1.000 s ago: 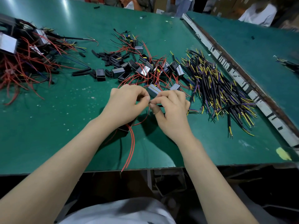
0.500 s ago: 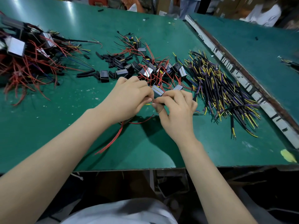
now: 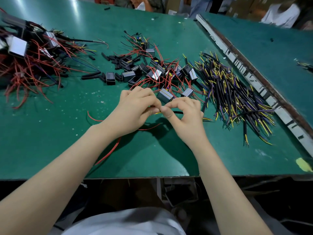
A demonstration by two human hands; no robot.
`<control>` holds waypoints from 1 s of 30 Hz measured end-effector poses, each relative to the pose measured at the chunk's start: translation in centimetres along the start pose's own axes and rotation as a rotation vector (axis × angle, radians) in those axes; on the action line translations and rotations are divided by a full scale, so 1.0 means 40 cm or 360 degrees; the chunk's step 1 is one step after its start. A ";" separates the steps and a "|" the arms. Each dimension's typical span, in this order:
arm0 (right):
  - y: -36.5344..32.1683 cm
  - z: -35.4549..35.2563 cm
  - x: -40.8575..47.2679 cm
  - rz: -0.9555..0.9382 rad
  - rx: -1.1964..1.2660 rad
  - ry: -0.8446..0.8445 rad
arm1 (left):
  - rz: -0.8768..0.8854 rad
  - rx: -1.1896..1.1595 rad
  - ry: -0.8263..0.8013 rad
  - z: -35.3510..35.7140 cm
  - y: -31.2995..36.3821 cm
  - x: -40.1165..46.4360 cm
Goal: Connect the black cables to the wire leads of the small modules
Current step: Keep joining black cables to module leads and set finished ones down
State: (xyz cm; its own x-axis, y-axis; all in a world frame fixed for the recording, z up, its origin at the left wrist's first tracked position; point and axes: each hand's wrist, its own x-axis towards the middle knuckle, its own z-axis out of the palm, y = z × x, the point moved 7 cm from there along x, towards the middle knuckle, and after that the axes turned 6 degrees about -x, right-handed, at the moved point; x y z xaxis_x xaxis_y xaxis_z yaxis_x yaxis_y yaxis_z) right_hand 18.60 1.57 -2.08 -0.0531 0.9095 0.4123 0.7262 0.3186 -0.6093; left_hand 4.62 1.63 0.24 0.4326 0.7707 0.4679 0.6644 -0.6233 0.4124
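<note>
My left hand (image 3: pixel 135 109) and my right hand (image 3: pixel 184 116) meet fingertip to fingertip over the green table (image 3: pixel 67 133). My right hand pinches a black cable (image 3: pixel 177 112) whose yellow lead points left to my left fingertips. My left hand pinches thin wire ends there; red leads (image 3: pixel 110 151) trail from under it toward the table's front edge. The module those leads belong to is hidden under my left hand. Small grey modules (image 3: pixel 165 95) with red leads lie just behind my hands. A heap of black cables (image 3: pixel 237 99) with yellow and purple ends lies to the right.
A tangle of red-wired modules (image 3: pixel 25 65) fills the far left. Short black sleeve pieces (image 3: pixel 116 60) are scattered at the centre back. A metal rail (image 3: pixel 254 78) runs diagonally at the right, with a second green table (image 3: pixel 271 56) beyond. People stand at the far edge.
Both hands have stayed together at the same spot. The red leads under my left hand have swung left. The black cable now shows between my right thumb and fingers.
</note>
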 end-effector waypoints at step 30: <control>-0.032 0.007 -0.008 -0.0263 -0.0105 -0.0025 | 0.0111 -0.0016 0.0380 -0.013 -0.009 -0.042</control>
State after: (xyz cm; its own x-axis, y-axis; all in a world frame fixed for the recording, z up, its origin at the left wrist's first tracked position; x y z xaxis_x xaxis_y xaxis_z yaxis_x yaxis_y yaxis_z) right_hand 17.50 0.95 -1.64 -0.1857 0.8503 0.4924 0.7501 0.4464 -0.4879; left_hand 3.33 0.51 -0.28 0.3200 0.6734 0.6665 0.6313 -0.6760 0.3800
